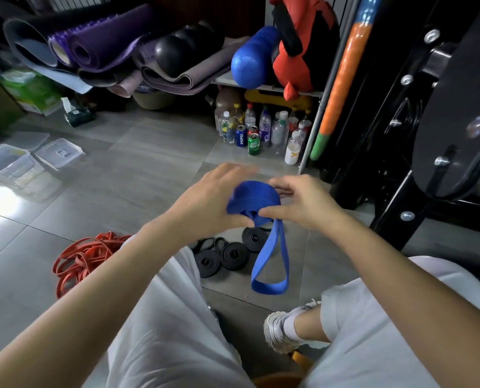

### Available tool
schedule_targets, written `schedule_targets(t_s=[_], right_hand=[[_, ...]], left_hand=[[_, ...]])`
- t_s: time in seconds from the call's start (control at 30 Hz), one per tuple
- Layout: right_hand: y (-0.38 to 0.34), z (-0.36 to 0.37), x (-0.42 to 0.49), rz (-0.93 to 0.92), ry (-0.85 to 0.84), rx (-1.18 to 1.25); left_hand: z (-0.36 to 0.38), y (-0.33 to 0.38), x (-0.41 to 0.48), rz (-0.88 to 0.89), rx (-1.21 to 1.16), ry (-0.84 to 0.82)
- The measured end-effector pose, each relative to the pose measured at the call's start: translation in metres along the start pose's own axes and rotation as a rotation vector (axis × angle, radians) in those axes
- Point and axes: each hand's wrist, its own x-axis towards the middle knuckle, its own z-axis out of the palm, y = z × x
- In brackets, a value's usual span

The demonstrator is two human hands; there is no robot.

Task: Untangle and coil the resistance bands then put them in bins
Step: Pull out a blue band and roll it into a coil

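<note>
As the head camera looks down past two knees in pale cloth, the first entry sits mid-frame: one blue band (254, 200), wide, flat, matte rubber, partly wound into a thick coil and held in the air between both hands.

- Left hand (213, 200): fingers curled round the coil's left side, with the fingertips hidden behind it.
- Right hand (303, 203): thumb and forefinger pinch the coil's near right edge, and the other fingers bend over its top.
- The loose end of the band hangs below the coil as a long, narrow oval loop. Whether its lower end touches the floor cannot be told.
- Black bands (234, 254): several tight, flat spirals on the floor beyond the knees, some of them covered by the blue loop.
- Red bands (84, 256): thin strips in a tangled heap on the floor at left, with the right edge hidden by the left forearm.
- Clear bins (7, 163): hard, see-through rectangular plastic at far left, cut off by the frame. Their contents are hard to make out, and flat lids (59, 152) lie beside them.
- Floor (149, 163): large, glossy grey tiles.
- Mats (98, 43): rolled foam in purple and grey, some of them ribbed.
- Foam roller (251, 58): a blue, pebbled cylinder.
- Bottles and cans (264, 133): clustered under a shelf.
- Black frame (443, 121): bolted metal, cropped at right.
</note>
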Motion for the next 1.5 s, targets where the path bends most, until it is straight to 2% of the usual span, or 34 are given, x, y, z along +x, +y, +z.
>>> schedule_targets(t_s=[0.07,0.13,0.23,0.33,0.57,0.63,0.73,0.8,0.83,0.9,0.97,1.03,1.1,1.13,1.2,1.4,1.5], right_hand=[[-0.003,0.002,0.003,0.012,-0.030,-0.010],[-0.003,0.002,0.004,0.030,-0.018,0.013],[0.000,-0.006,0.004,0.072,-0.008,0.165],[0.002,-0.012,0.001,0.040,-0.015,0.204],[0.006,-0.007,-0.004,0.001,0.151,0.607],[0.005,-0.006,-0.004,-0.007,0.161,0.645],[0.008,-0.003,-0.006,0.015,0.177,0.667],[0.012,-0.003,-0.006,0.031,0.172,0.614],[0.014,-0.004,-0.007,0.041,0.164,0.569],[0.019,-0.002,-0.009,0.080,0.139,0.458],[0.024,0.004,-0.011,0.131,0.083,0.335],[0.026,0.013,-0.012,0.162,0.024,0.251],[0.025,0.020,-0.012,0.147,0.009,0.205],[0.025,0.021,-0.012,0.139,0.019,0.194],[0.023,0.020,-0.012,0.129,0.046,0.185],[0.015,-0.003,-0.010,0.064,0.016,0.265],[0.015,-0.008,-0.013,0.035,0.043,0.400]], left_hand=[[0.001,0.006,0.004,0.115,0.276,-0.041],[-0.004,0.008,0.009,0.095,0.279,-0.036],[-0.011,0.006,0.010,0.031,0.057,0.025],[-0.013,0.002,0.009,-0.038,-0.132,0.172],[0.001,0.011,0.002,-0.134,-0.965,0.344],[0.011,0.010,-0.002,-0.187,-1.112,0.394],[0.024,0.008,-0.006,-0.246,-1.205,0.392],[0.029,0.007,-0.006,-0.283,-1.136,0.326],[0.030,0.005,-0.005,-0.292,-1.013,0.288],[0.025,0.001,-0.004,-0.257,-0.581,0.241],[0.019,-0.002,-0.005,-0.092,-0.198,0.165],[0.018,0.001,-0.004,0.046,0.059,-0.012],[0.022,0.005,-0.002,0.065,0.304,-0.178],[0.023,0.006,-0.001,0.054,0.352,-0.205],[0.021,0.005,0.000,0.041,0.315,-0.170],[0.011,0.001,0.000,-0.008,-0.097,0.112],[0.001,0.003,0.002,-0.056,-0.315,0.221]])
